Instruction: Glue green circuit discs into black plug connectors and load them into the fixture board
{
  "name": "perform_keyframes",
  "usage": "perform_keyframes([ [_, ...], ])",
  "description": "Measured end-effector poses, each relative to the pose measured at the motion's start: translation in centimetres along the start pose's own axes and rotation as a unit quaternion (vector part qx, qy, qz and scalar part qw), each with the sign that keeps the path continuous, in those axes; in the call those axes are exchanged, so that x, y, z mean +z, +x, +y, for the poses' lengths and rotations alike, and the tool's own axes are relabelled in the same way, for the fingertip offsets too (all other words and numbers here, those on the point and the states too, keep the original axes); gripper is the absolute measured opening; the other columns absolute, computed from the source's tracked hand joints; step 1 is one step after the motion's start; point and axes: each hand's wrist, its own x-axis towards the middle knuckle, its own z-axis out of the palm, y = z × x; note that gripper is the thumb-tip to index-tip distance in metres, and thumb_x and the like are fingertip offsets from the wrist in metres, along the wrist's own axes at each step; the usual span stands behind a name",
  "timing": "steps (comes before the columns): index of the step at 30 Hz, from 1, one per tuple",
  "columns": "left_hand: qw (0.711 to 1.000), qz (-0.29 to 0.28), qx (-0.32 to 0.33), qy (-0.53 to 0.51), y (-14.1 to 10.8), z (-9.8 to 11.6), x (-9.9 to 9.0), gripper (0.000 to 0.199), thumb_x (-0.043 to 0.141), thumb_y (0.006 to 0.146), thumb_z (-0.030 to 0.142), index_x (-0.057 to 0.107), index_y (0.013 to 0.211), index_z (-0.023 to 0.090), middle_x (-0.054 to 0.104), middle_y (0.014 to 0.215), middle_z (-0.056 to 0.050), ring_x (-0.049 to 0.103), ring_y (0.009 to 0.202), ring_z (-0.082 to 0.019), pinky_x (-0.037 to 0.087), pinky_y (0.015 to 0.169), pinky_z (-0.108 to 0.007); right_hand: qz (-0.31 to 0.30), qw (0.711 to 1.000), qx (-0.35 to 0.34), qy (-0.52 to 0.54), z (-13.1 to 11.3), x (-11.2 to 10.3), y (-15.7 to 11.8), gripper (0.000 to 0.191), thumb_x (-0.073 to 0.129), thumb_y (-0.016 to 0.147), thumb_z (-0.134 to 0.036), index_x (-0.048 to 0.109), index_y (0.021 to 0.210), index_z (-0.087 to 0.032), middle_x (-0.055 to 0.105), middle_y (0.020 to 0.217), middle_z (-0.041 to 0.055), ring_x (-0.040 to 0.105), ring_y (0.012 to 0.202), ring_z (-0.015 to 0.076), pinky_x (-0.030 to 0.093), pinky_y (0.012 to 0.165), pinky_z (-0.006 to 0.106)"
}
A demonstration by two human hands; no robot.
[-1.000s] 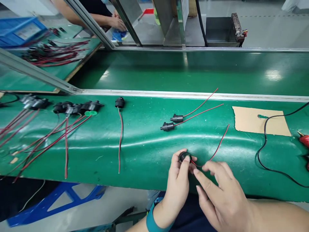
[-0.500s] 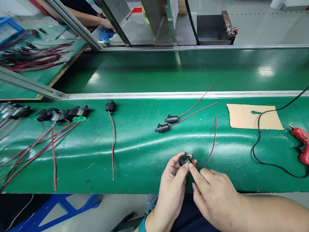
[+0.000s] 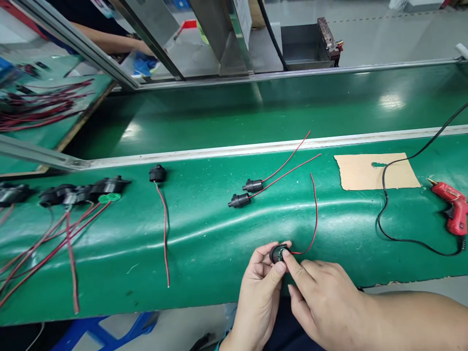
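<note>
My left hand (image 3: 258,292) pinches a small round black part (image 3: 277,254) with a green inside, at the near edge of the green bench mat (image 3: 219,229). My right hand (image 3: 321,297) presses its index fingertip onto the open face of that part. A red wire (image 3: 315,214) leads from the part and curves up over the mat. Two similar black parts (image 3: 244,192) with red leads lie just beyond. A single black part (image 3: 157,173) with a lead lies further left.
Several more black parts with red and black leads (image 3: 73,195) lie at the left. A brown card patch (image 3: 376,171) sits on the right, with a black cable (image 3: 382,214) and a red glue gun (image 3: 451,209). A conveyor belt (image 3: 274,107) runs behind; another person's arm (image 3: 109,45) is at far left.
My right index finger has moved onto the part's face, off the wire. The red wire has swung from slanting right to standing more upright. The view has shifted right, showing the glue gun.
</note>
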Motion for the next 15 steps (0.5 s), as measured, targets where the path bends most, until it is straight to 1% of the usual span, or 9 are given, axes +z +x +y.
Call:
perform_keyframes([
  [3, 1.000, -0.003, 0.001, 0.003, -0.04, -0.09, -0.10, 0.044, 0.091, 0.069, 0.033, 0.069, 0.105, 0.020, 0.077, 0.112, -0.010, 0.071, 0.093, -0.020, 0.054, 0.091, -0.035, -0.008, 1.000, 0.003, 0.004, -0.01, 0.09, 0.04, 0.051, 0.051, 0.087, -0.012, 0.055, 0.137, 0.002, 0.073, 0.089, 0.0131, 0.071, 0.073, 0.0262, 0.059, 0.061, 0.038],
  [7, 1.000, -0.002, 0.001, 0.009, -0.06, -0.15, -0.18, 0.044, 0.091, 0.069, 0.033, 0.069, 0.104, 0.021, 0.077, 0.112, -0.009, 0.071, 0.096, -0.020, 0.052, 0.092, -0.033, -0.029, 0.999, 0.014, 0.029, 0.02, 0.16, 0.13, 0.049, 0.048, 0.090, -0.013, 0.055, 0.137, -0.001, 0.075, 0.095, 0.0145, 0.072, 0.076, 0.0271, 0.061, 0.064, 0.040],
  [10, 1.000, -0.004, 0.004, 0.023, -0.12, -0.11, -0.16, 0.044, 0.091, 0.069, 0.034, 0.068, 0.104, 0.021, 0.077, 0.113, -0.009, 0.070, 0.098, -0.020, 0.052, 0.091, -0.031, -0.043, 0.996, 0.025, 0.068, -0.02, 0.01, 0.15, 0.050, 0.046, 0.090, -0.015, 0.052, 0.138, 0.001, 0.075, 0.104, 0.0183, 0.073, 0.081, 0.0277, 0.062, 0.068, 0.041],
  [15, 0.998, -0.013, 0.019, 0.062, -0.19, -0.06, -0.32, 0.042, 0.090, 0.072, 0.030, 0.066, 0.106, 0.022, 0.076, 0.117, -0.007, 0.068, 0.097, -0.016, 0.051, 0.088, -0.026, -0.048, 0.993, 0.037, 0.100, -0.28, -0.12, 0.12, 0.054, 0.045, 0.088, -0.014, 0.049, 0.139, 0.004, 0.075, 0.104, 0.0202, 0.074, 0.084, 0.0288, 0.063, 0.070, 0.041],
])
